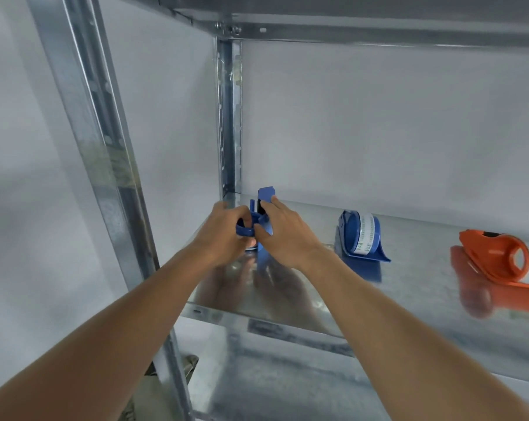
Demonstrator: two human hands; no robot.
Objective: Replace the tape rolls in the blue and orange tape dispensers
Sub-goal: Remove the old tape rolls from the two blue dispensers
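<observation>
Both hands hold a blue tape dispenser near the back left corner of a metal shelf. My right hand grips its upright body. My left hand pinches a blue ring-shaped part at the dispenser's left side. No tape roll shows on this dispenser. A second blue dispenser with a white printed tape roll stands to the right. Farther right lies an orange dispenser holding a white roll.
A galvanised upright post rises at the front left, and another post stands in the back corner. The shelf above hangs low overhead. White walls close the back and left side. A lower shelf lies beneath.
</observation>
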